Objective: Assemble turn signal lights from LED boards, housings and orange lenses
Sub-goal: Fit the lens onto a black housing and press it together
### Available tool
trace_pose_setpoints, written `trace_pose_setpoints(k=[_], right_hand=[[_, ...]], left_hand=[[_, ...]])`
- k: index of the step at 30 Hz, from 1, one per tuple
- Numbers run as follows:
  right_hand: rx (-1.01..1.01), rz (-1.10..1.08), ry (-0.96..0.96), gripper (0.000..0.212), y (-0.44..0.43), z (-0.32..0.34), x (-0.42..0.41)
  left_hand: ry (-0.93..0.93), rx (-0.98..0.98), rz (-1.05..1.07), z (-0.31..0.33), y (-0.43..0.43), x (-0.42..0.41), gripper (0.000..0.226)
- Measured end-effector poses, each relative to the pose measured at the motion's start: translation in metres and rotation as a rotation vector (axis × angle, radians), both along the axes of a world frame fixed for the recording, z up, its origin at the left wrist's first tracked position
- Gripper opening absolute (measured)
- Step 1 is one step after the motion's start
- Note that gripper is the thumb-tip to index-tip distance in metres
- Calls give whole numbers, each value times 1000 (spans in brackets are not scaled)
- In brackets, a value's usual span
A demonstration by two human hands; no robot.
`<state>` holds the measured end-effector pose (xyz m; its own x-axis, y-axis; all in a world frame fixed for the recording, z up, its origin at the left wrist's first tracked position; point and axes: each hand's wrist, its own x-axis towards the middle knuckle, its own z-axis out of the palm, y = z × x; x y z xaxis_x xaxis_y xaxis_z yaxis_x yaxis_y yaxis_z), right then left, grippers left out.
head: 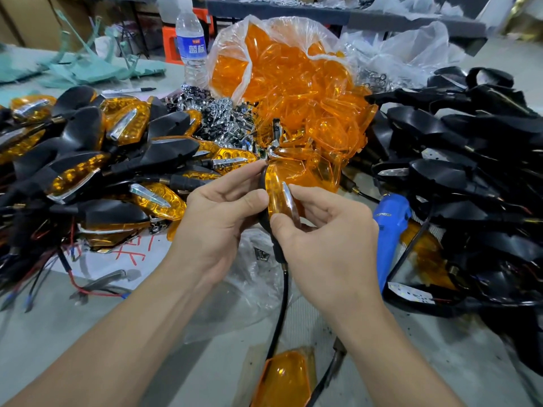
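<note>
held light: orange lens [277,190] with chrome strip in black housing [262,183], pinched by left hand [219,221] and right hand [326,245]
behind: bag of orange lenses [282,74]
left: finished lights [117,154]
right: black housings [470,160]

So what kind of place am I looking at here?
Probably an assembly workshop: a heap of finished black-and-orange turn signal lights on the left, a clear plastic bag of loose orange lenses, and a pile of black plastic housings on the right.

Finished signal lights [97,160] crowd the left, black housings [470,171] the right, the bag of orange lenses [293,83] blocks the back (spilling forward); only the near table [440,356] edge offers passage.
</note>
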<state>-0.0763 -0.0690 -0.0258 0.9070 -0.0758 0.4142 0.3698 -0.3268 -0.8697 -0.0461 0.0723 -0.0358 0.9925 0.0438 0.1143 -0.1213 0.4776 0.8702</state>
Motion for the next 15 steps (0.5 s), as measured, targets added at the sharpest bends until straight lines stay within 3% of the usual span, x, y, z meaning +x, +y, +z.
trace_pose_setpoints(k=[6, 9, 15], right_hand=[[19, 36, 24, 37, -2, 0, 0], [2, 18, 41, 26, 0, -1, -1], [-34, 17, 54, 23, -1, 4, -5]], left_hand=[[-17, 45, -1, 2, 4, 0, 42], [-10, 56, -10, 2, 3, -3, 44], [28, 55, -199, 8, 14, -1, 39]])
